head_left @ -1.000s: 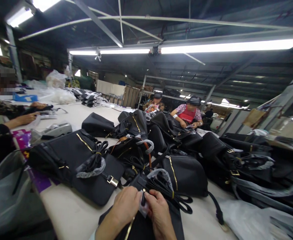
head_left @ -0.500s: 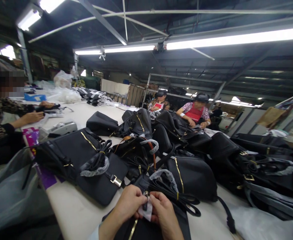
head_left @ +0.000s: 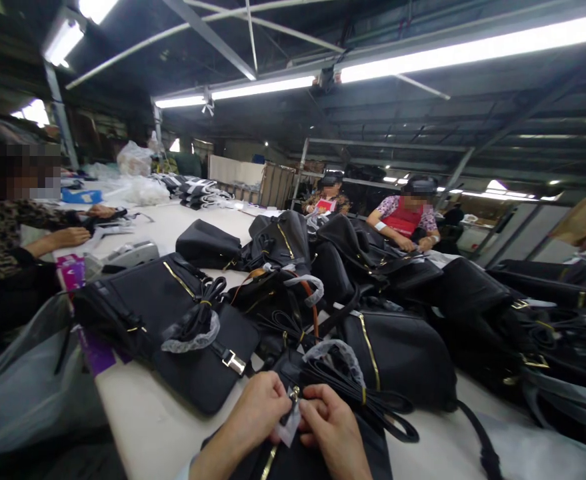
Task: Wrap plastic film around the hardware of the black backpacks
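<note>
A black bag (head_left: 340,447) lies in front of me, with a gold zipper (head_left: 269,461) on it. A small whitish translucent wrap (head_left: 289,432) sits around a dark zipper pull below a gold metal fitting (head_left: 295,392). My left hand (head_left: 257,412) pinches the wrapped pull from the left between thumb and forefinger. From the right, my right hand (head_left: 333,427) has its thumb and forefinger drawn together at the wrap's edge, other fingers curled under. A bundle of black straps (head_left: 383,405), tied with a yellow band, rests just beyond my right hand.
Several black bags with gold hardware crowd the white table (head_left: 143,413), including one at left (head_left: 147,300) and one at right (head_left: 403,353). One person (head_left: 3,227) works at the left; two others (head_left: 405,217) are across the table. Clear plastic (head_left: 27,373) hangs at the left edge.
My right fingers have shifted slightly right, showing more of the wrap and fitting. My left hand keeps its pinch. The view has turned a little to the left.
</note>
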Demonstrator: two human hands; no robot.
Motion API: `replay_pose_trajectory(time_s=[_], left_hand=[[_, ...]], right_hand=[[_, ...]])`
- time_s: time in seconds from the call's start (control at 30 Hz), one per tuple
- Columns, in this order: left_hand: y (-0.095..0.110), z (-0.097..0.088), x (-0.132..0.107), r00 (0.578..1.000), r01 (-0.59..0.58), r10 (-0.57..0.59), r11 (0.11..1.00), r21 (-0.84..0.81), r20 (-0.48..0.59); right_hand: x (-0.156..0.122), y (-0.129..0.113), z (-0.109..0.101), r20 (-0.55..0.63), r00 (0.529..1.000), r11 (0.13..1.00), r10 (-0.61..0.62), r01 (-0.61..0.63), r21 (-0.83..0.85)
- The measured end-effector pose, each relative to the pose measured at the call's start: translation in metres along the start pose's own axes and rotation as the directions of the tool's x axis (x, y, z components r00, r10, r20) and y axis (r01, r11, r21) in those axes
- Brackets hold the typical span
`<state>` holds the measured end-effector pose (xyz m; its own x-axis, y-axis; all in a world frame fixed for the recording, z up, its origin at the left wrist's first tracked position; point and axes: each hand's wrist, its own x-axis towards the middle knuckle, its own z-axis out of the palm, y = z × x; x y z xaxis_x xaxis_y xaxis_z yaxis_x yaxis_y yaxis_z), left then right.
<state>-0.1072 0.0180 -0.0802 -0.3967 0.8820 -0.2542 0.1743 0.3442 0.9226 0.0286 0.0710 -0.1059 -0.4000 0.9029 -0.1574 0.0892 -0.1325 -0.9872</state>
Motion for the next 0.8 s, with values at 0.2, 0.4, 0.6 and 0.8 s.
replay_pose_trajectory(time_s=[0.2, 0.4, 0.6, 0.8], left_hand=[[0.0032, 0.0001, -0.0044, 1.000, -0.012, 0.012, 0.999, -0.035, 0.004], [-0.0001, 0.0007, -0.0032, 1.000, 0.001, 0.000, 0.999, -0.049, 0.016], [-0.0043, -0.0002, -0.0024, 1.000, -0.015, 0.016, 0.997, -0.071, 0.007], [-0.0067, -0.0005, -0.0053, 1.000, -0.020, 0.019, 0.994, -0.104, -0.008]], right_hand=[[0.0026, 0.0112, -0.0018, 0.033, 0.999, 1.000, -0.015, 0.016, -0.024], [0.0021, 0.0110, -0.0016, 0.083, 0.996, 0.997, -0.023, 0.029, -0.066], [-0.0016, 0.0044, -0.0018, 0.078, 0.997, 0.998, -0.003, 0.008, -0.064], [-0.0041, 0.0065, -0.0039, 0.092, 0.996, 1.000, -0.021, 0.019, 0.019]])
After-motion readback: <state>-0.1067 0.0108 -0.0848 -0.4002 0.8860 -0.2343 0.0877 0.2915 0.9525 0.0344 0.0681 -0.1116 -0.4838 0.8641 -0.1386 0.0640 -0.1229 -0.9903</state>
